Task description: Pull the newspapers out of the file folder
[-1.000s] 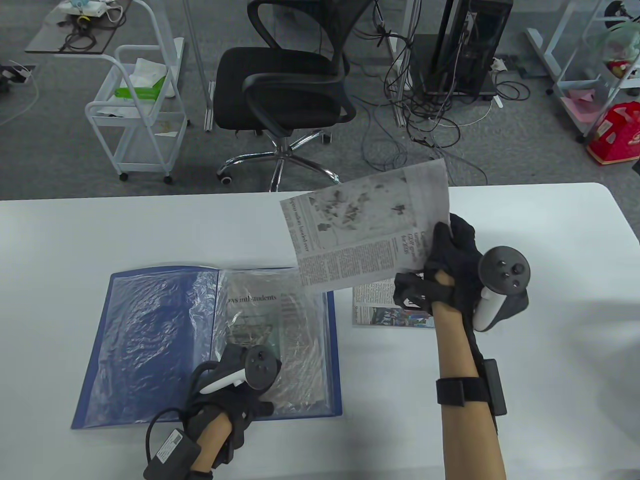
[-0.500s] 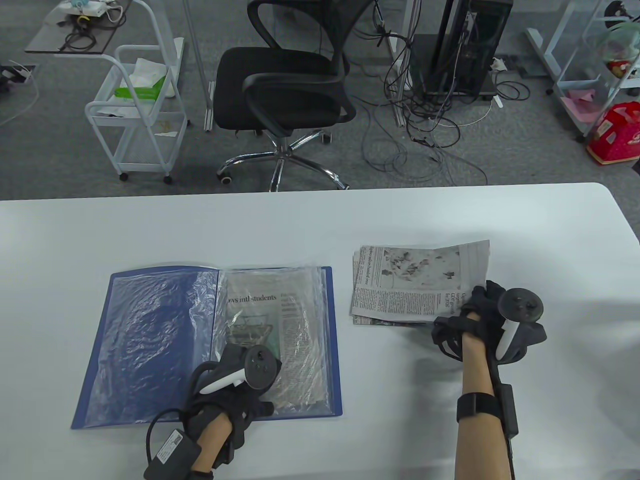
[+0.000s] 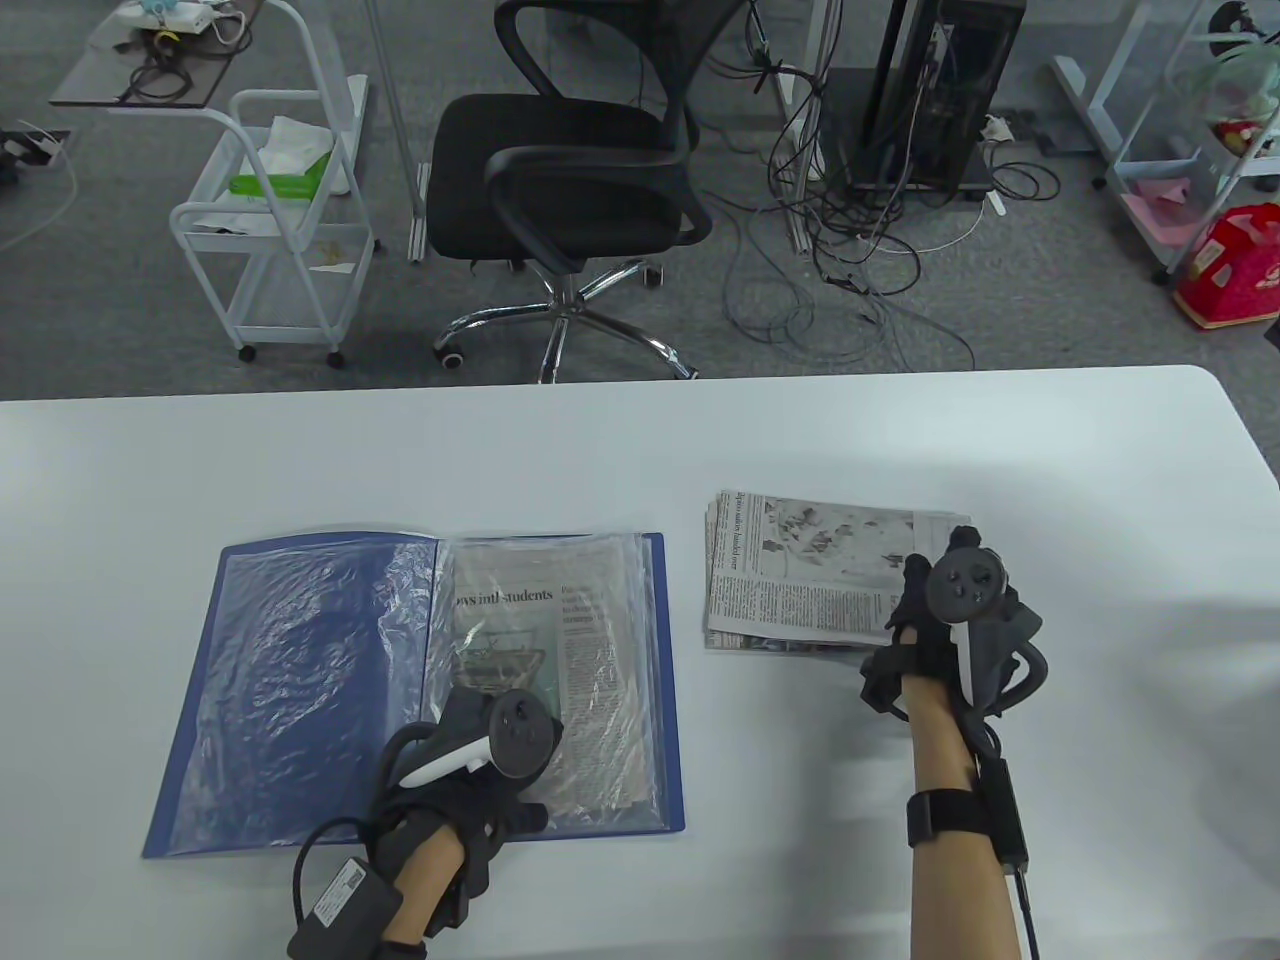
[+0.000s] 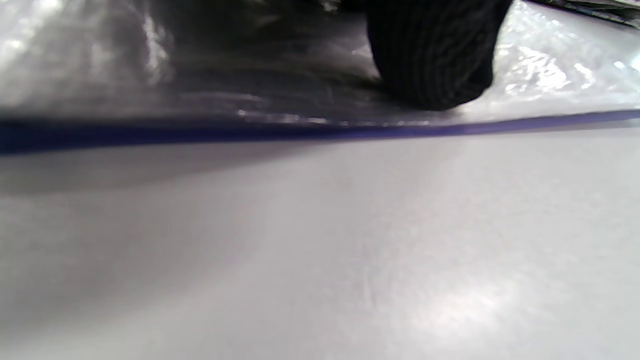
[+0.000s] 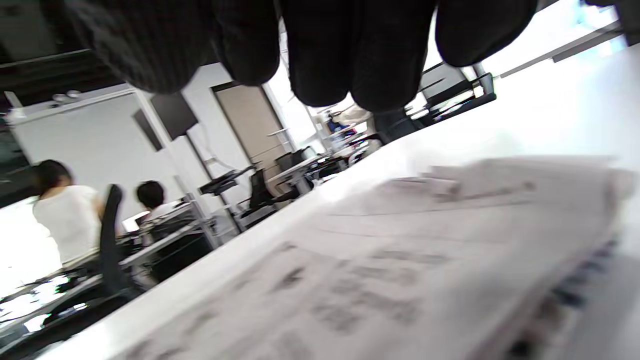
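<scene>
The stack of newspapers point(image 3: 800, 575) lies flat on the white table point(image 3: 900, 430), right of centre and toward the near edge, just beside the file folder point(image 3: 300, 690) but apart from it. The right hand point(image 3: 945, 620) sits over the stack's near right corner. In the right wrist view its gloved fingertips point(image 5: 320, 55) hang above the printed sheets point(image 5: 380, 270) with a gap showing beneath them, so the hand appears loose and grips nothing, though whether any part of it touches the paper cannot be told.

The blue folder lies open near the table's near left edge, its clear plastic sleeves spread across both halves. One newspaper page point(image 3: 540, 660) sits inside the sleeve on the right half. The left hand point(image 3: 470, 770) rests on the near edge of that half. In the left wrist view one gloved finger point(image 4: 430, 55) presses down on the shiny plastic point(image 4: 545, 75) just inside the folder's blue rim point(image 4: 320, 131); how the other fingers lie is hidden.
</scene>
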Tool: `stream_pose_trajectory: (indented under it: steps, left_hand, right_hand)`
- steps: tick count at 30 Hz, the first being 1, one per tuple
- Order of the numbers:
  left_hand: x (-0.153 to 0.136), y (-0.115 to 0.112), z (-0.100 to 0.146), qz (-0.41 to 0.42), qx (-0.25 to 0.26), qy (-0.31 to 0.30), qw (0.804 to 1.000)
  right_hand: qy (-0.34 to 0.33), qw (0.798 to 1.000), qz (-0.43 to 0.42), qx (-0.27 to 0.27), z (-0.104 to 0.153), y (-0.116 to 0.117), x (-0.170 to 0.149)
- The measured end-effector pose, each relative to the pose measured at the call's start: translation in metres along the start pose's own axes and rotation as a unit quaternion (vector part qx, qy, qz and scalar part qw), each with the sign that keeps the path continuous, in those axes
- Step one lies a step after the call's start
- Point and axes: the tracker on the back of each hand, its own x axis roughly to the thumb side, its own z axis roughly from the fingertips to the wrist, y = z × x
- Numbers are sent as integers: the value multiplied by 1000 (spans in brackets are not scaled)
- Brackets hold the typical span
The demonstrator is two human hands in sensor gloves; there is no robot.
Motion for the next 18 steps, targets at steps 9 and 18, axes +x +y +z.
stream_pose_trajectory:
  steps: [9,18]
  left_hand:
    - [0,0,0,2,-2,1,1000]
    - [1,0,-1,4,0,0,1000]
  right_hand:
    - [-170,984,-14,52,62,-18,51]
    - [-270,959,75,51,101,3,63]
